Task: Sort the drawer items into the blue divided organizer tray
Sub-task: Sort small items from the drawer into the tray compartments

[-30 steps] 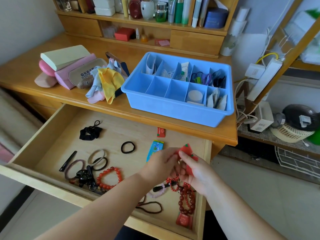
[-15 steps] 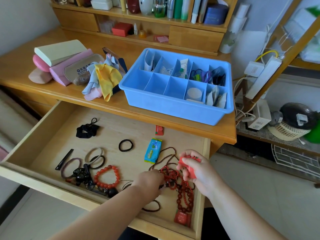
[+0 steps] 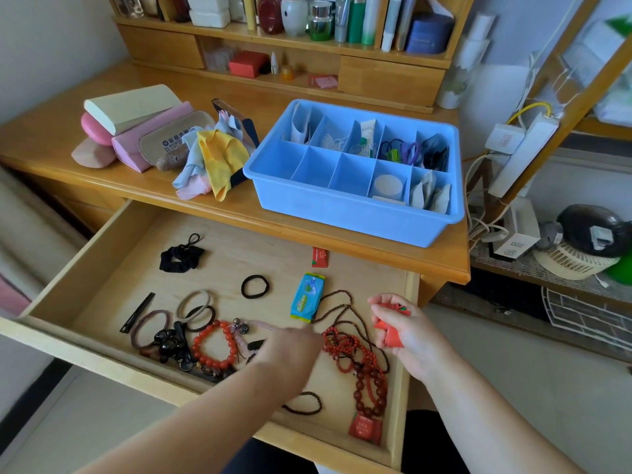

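Open drawer [image 3: 102, 268] below the desk; blue tray [image 3: 342, 213] sits on the desk top just above it, near the right edge. Tray state: back row holds papers, a tube, hair ties and dark packets; front row has a round pad and sachets in the two right compartments, while the three front-left compartments look bare. Right hand [image 3: 400, 323] is over the drawer's right front corner, fingers curled round a small red item [image 3: 391, 333]; what it is cannot be told. Left hand [image 3: 290, 343] reaches down into the bead pile, fingertips at the tangle of red bead strands [image 3: 345, 347]; the fingers are hidden under the hand and blurred, so whether they pinch a strand or only touch it cannot be told. Judgement: the step in hand is lifting out bead jewellery. The thin brown bead necklace [image 3: 338, 302] loops across the red strands and probably snags them, so lift slowly, one strand at a time, and shake loose before carrying. The orange bead bracelet [image 3: 213, 347] lies apart to the left and should come away cleanly. Suggest setting the red item into a bare front compartment first to free the right hand for untangling. Hair ties [image 3: 254, 286] left in the drawer belong with those already in the back row.
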The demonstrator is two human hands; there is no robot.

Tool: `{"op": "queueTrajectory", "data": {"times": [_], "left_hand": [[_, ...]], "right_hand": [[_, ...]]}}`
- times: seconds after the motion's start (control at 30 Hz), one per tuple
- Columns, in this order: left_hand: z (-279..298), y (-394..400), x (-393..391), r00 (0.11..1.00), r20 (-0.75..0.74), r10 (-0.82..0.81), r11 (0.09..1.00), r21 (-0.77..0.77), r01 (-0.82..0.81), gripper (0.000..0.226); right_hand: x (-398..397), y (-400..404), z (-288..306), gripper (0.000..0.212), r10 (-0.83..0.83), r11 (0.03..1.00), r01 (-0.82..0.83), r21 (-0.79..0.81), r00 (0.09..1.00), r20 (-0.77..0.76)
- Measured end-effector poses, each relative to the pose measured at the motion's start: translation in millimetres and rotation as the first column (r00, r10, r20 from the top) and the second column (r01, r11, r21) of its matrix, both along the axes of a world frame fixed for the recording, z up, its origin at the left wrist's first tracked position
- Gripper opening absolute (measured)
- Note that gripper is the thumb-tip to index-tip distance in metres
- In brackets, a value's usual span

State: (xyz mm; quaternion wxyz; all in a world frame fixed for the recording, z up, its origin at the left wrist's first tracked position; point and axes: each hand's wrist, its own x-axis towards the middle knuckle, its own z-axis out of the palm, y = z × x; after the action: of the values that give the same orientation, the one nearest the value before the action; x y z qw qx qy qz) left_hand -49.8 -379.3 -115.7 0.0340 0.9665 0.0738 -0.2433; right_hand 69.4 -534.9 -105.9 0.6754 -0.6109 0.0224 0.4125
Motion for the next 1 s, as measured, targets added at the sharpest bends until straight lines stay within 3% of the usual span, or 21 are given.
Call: {"op": "queueTrajectory", "data": {"times": [0.1,0.23,0.33,0.6,0.73,0.8,0.87,0.93,1.0], "left_hand": [[-6,-44,11,0.988,-0.098,-0.116,0.957,-0.278,0.085,0.027],[-13,-78,27,0.974,-0.209,-0.085,0.957,-0.291,0.021,0.028],[-14,-79,28,0.953,-0.23,-0.195,0.96,-0.244,0.138,0.027],[-13,-69,18,0.92,-0.226,-0.321,0.929,-0.267,0.259,0.03],[-14,-57,14,0.962,-0.189,-0.196,0.894,-0.438,0.096,0.032],[-16,-39,12,0.968,-0.25,-0.007,0.806,-0.574,-0.142,0.029],[-14,-16,9,0.917,-0.344,0.2,0.606,-0.693,-0.392,0.026],[-11,7,4,0.866,-0.355,0.351,0.454,-0.745,-0.489,0.034],[-7,26,-2,0.833,-0.352,0.426,0.392,-0.758,-0.521,0.055]], "right_hand": [[1,0,-1,0.002,-0.039,0.999,0.04,0.02,0.999,-0.037],[2,-1,-2,0.004,-0.051,0.998,0.052,0.023,0.997,-0.061],[3,-1,-2,0.004,-0.046,0.999,0.047,0.016,0.997,-0.069],[0,1,-3,0.009,-0.004,0.999,0.006,0.049,0.999,-0.038],[1,1,-2,0.012,0.004,0.999,-0.003,0.051,0.999,-0.033],[0,1,-3,0.014,0.01,1.0,-0.009,0.029,1.0,-0.023],[-2,3,-3,0.018,0.023,1.0,-0.023,-0.014,1.0,-0.01],[-5,7,-4,0.019,0.047,0.997,-0.047,-0.061,0.999,0.005],[-10,14,-7,0.018,0.072,0.992,-0.071,-0.102,0.997,0.001]]}}
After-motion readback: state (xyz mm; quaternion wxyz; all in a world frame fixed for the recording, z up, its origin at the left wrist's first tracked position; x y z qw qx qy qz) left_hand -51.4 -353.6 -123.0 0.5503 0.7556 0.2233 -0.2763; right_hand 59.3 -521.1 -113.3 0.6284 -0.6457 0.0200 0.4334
